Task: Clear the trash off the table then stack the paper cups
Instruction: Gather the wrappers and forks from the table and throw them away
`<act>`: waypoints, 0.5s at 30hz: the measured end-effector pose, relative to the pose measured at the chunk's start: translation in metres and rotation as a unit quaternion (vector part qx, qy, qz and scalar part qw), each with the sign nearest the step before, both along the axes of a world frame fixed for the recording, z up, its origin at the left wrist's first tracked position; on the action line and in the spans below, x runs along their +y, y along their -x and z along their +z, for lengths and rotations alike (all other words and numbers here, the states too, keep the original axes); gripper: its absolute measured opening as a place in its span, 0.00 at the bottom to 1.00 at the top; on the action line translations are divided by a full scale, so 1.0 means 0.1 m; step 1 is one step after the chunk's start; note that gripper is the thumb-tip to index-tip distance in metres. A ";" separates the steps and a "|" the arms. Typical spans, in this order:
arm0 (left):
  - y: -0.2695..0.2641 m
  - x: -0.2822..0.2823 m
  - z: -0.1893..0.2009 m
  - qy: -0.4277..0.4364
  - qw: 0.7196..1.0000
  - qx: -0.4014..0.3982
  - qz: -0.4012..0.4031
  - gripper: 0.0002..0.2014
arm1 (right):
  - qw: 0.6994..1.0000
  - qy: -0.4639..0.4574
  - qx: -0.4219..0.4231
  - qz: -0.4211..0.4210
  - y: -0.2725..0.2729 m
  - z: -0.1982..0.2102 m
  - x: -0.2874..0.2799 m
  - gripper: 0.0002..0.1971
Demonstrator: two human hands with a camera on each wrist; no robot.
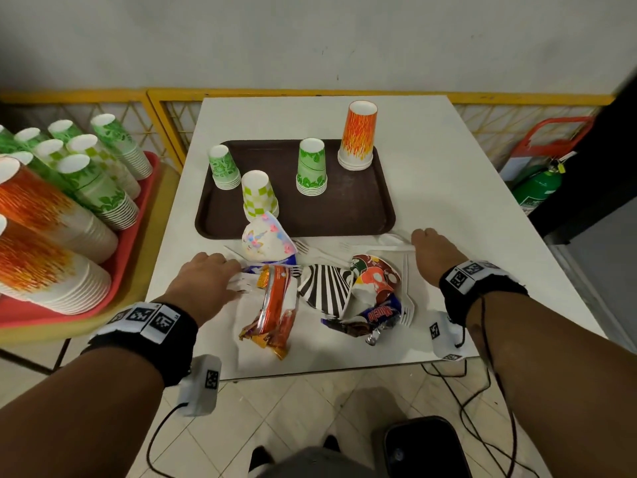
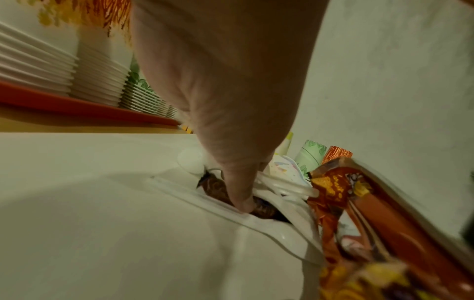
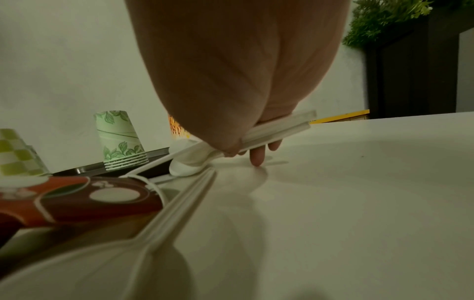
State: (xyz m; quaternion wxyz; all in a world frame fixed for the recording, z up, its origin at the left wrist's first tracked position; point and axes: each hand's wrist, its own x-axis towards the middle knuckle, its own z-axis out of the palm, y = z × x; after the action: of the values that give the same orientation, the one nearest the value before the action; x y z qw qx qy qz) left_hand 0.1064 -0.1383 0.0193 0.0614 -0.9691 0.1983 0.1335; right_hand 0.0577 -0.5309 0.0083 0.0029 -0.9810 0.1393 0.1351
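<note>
Both hands palm-down: left hand [image 1: 203,276] on forks [image 1: 241,282], right hand [image 1: 427,248] round spoon [image 1: 393,241]

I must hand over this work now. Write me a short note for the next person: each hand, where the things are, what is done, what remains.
Left hand: grips white plastic forks at the left edge of the trash pile.
Right hand: holds plastic spoons, one finger touching the table.
Trash, all on the table: orange wrapper, striped plate, crumpled unicorn plate, red patterned plate, blue wrapper.
Cups: four upside-down stacks on the brown tray.
Done: trash gathered near the front edge.
Left: remove the trash, then stack the cups.
</note>
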 end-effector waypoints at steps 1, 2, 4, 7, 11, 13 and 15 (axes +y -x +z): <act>-0.01 -0.01 0.01 -0.007 1.000 -0.007 -0.004 0.25 | 1.000 -0.004 0.008 0.001 0.02 0.01 -0.01 0.16; -0.02 -0.02 0.01 -0.016 1.000 -0.013 -0.007 0.25 | 1.000 -0.008 0.016 0.001 0.04 0.03 -0.01 0.17; -0.04 -0.03 0.02 -0.036 0.999 -0.023 -0.011 0.23 | 1.000 -0.019 0.022 -0.001 0.07 0.06 -0.01 0.17; -0.06 -0.05 0.03 -0.033 0.999 -0.017 0.000 0.23 | 0.998 -0.050 0.023 -0.025 0.08 0.08 0.00 0.16; -0.07 -0.05 0.02 0.020 0.999 0.025 0.028 0.24 | 0.992 -0.101 0.015 -0.079 0.09 0.10 0.04 0.13; -0.07 -0.08 0.04 0.051 0.997 0.048 0.038 0.23 | 0.987 -0.120 0.012 -0.103 0.10 0.12 0.05 0.13; -0.06 -0.10 0.06 0.067 0.995 0.057 0.047 0.22 | 0.982 -0.139 0.002 -0.124 0.09 0.11 0.06 0.14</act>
State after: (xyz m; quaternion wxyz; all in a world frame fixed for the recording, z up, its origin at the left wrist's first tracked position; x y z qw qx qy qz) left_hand 0.1126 -0.1487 0.0251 -0.0219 -0.9700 0.1641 0.1780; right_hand 0.0483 -0.5245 0.0197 0.1562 -0.9458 0.2397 0.1535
